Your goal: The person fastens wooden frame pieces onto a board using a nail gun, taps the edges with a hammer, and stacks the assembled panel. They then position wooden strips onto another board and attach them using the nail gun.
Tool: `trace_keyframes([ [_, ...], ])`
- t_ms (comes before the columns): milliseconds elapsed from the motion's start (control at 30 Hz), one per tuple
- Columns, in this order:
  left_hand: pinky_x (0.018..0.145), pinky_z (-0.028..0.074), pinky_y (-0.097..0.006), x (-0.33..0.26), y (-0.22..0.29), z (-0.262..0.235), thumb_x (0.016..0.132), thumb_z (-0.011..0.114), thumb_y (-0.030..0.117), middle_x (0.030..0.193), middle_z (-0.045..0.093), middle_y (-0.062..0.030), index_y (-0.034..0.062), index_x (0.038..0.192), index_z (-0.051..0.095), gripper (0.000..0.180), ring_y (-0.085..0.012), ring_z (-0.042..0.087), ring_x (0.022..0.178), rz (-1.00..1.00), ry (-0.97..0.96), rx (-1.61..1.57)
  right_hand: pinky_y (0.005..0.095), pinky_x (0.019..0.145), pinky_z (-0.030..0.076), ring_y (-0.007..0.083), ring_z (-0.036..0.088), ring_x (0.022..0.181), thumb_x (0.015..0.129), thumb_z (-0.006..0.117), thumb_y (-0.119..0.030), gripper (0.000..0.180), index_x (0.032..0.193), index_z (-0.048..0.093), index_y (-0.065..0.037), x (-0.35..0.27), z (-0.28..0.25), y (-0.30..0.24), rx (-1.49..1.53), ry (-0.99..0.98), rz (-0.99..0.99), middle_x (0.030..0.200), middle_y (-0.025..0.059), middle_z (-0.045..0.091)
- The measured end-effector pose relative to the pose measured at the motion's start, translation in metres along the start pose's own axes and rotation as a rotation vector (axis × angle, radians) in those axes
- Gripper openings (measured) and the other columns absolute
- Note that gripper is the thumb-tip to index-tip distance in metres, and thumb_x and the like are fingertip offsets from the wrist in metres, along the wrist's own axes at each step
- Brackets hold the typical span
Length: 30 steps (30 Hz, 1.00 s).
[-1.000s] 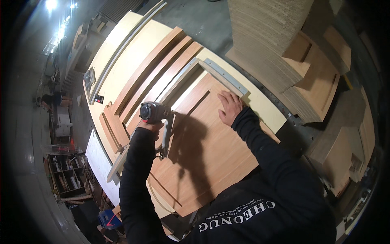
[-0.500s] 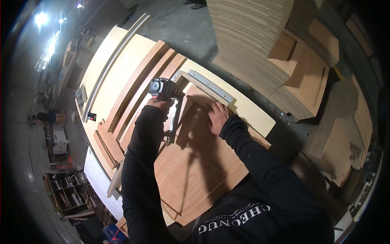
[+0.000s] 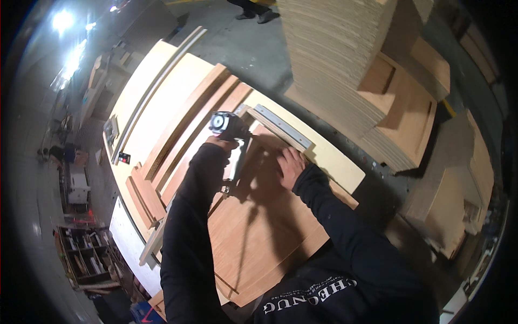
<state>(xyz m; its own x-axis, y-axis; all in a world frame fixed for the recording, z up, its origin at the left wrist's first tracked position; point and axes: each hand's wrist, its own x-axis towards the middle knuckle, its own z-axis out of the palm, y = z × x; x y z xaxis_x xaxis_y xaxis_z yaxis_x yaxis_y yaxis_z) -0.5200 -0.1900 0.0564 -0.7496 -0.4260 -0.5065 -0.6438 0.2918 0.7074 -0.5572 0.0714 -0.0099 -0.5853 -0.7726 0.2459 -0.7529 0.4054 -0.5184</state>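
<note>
My left hand (image 3: 224,144) is closed round the handle of a nail gun (image 3: 233,129), whose dark round head points up and away and whose silvery magazine runs down toward me. The gun stands over the left edge of a reddish-brown wooden panel (image 3: 259,221). My right hand (image 3: 291,168) rests on the panel's far right part with the fingers spread and lying on the wood. Just beyond it are a wooden strip and a grey metal bar (image 3: 283,127). Shadows of my arm and the gun darken the panel, so the gun's nose is hard to make out.
Long wooden strips (image 3: 186,121) lie left of the panel on a pale worktable (image 3: 162,70). A tall stack of boards (image 3: 334,65) stands at the far right, with more wooden pieces (image 3: 448,189) below it. A divided bin (image 3: 89,256) sits at lower left. A person's feet (image 3: 259,13) show at the top.
The whole view has shifted slightly, and more of the person's feet shows at the top. Both hands keep nearly the same places, the left on the nail gun and the right on the panel.
</note>
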Motion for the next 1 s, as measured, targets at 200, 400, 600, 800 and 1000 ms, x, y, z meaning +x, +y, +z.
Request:
trace_keyframes([
  [200, 0.078, 0.048, -0.032, -0.063, -0.009, 0.015, 0.058, 0.073, 0.037, 0.088, 0.064, -0.0156, 0.0077, 0.095, 0.063, 0.048, -0.026, 0.062, 0.082, 0.067, 0.118, 0.147, 0.0431, 0.093, 0.039, 0.0402, 0.052, 0.097, 0.069, 0.058, -0.018, 0.044, 0.109, 0.053, 0.0, 0.0, 0.036, 0.027, 0.691, 0.244, -0.233, 0.104, 0.0226, 0.055],
  [400, 0.068, 0.05, -0.037, -0.288, -0.085, -0.008, 0.074, 0.063, 0.028, 0.08, 0.063, -0.015, 0.011, 0.102, 0.058, 0.033, -0.0313, 0.062, 0.071, -0.038, 0.607, 0.24, 0.0428, 0.095, 0.034, 0.0352, 0.042, 0.111, 0.066, 0.063, -0.006, 0.055, 0.118, 0.045, 0.0, -0.01, -0.009, -0.001, 0.093, 0.021, -0.157, 0.116, 0.0196, 0.046],
  [600, 0.067, 0.047, -0.046, -0.423, -0.293, -0.034, 0.071, 0.059, 0.023, 0.082, 0.062, -0.0201, 0.0078, 0.097, 0.056, 0.031, -0.0387, 0.059, 0.079, -0.706, 1.056, 0.32, 0.0433, 0.092, 0.038, 0.0358, 0.046, 0.106, 0.064, 0.067, -0.013, 0.058, 0.117, 0.047, -0.001, -0.06, -0.017, 0.009, -0.068, 0.229, 0.137, 0.111, 0.0194, 0.049],
  [800, 0.086, 0.042, -0.042, -0.44, -0.369, -0.003, 0.066, 0.071, 0.035, 0.111, 0.049, -0.0217, 0.0028, 0.113, 0.047, 0.061, -0.0376, 0.047, 0.105, -0.897, 0.866, 0.593, 0.0429, 0.09, 0.04, 0.0338, 0.046, 0.106, 0.062, 0.074, -0.034, 0.066, 0.117, 0.05, -0.006, -0.049, -0.041, -0.01, -0.156, -0.071, 0.619, 0.112, 0.0177, 0.048],
  [1000, 0.087, 0.04, -0.045, -0.365, -0.328, 0.107, 0.052, 0.08, 0.035, 0.099, 0.048, -0.0182, 0.0013, 0.105, 0.051, 0.069, -0.0371, 0.048, 0.094, -0.546, 1.098, 0.362, 0.0416, 0.091, 0.039, 0.0323, 0.046, 0.106, 0.063, 0.074, -0.034, 0.062, 0.115, 0.053, -0.007, -0.052, -0.033, -0.024, -0.143, 0.012, 0.681, 0.111, 0.0156, 0.048],
])
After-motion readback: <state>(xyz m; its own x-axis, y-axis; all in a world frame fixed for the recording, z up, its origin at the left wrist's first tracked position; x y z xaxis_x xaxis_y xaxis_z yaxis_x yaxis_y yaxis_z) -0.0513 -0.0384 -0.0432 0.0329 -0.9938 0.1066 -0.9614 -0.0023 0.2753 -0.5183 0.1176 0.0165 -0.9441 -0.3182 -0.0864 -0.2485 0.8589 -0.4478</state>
